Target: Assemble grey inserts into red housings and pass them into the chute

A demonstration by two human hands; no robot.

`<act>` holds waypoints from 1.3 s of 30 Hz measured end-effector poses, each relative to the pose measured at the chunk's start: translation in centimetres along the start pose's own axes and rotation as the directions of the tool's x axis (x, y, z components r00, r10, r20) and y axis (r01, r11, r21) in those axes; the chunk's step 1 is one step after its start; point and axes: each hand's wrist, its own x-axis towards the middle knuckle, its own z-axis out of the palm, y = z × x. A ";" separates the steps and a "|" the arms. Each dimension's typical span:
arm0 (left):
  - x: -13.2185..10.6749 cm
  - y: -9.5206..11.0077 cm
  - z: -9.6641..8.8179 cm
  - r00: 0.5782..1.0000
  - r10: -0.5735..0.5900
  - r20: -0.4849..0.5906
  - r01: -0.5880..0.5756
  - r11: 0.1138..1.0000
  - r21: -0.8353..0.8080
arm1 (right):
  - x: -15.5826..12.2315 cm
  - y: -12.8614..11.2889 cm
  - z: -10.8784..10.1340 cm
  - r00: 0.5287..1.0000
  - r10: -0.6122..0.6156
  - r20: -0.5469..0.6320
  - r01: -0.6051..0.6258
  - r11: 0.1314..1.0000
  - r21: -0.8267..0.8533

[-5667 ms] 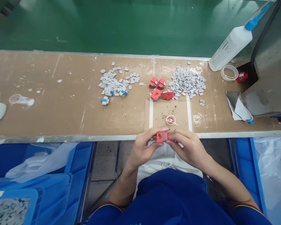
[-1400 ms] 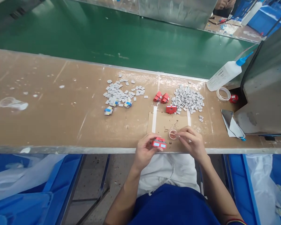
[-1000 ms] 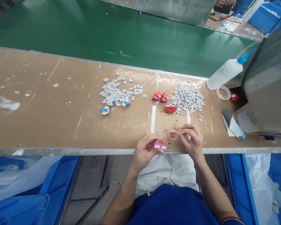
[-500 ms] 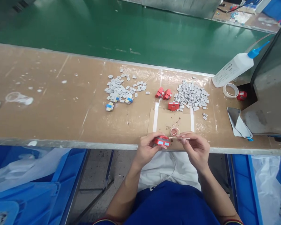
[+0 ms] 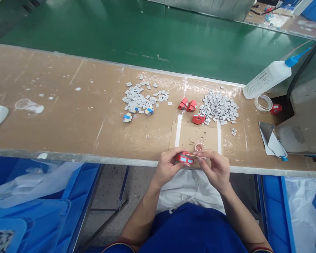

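My left hand (image 5: pixel 168 165) is closed around a small red toy vehicle (image 5: pixel 186 159) with pale blue windows, near the table's front edge. Between the thumb and fingers of my right hand (image 5: pixel 216 168) is a thin cotton swab (image 5: pixel 194 155), its tip at the top of the red vehicle. Just behind the hands sits a small round tub (image 5: pixel 199 147) with a brownish inside. Farther back, two red vehicles stand side by side, and another red vehicle (image 5: pixel 198 119) touches a heap of small grey tiles (image 5: pixel 218 107).
To the left lies a second pile of grey tiles (image 5: pixel 137 97) with several blue, yellow and white pieces at its front. A white squeeze bottle (image 5: pixel 268 80), a tape roll (image 5: pixel 263 103) and a metal box (image 5: pixel 302 119) stand at the right. Blue bins (image 5: pixel 44 214) flank my lap.
My right hand has moved left, bringing the swab's tip from beside the red vehicle to over its top. The whole view has shifted slightly.
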 end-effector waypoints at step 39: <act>-1.0 0.8 0.4 1.000 -0.013 0.014 0.016 0.971 -0.239 | 6.7 3.4 -12.5 0.989 0.090 0.116 -0.005 0.807 -0.590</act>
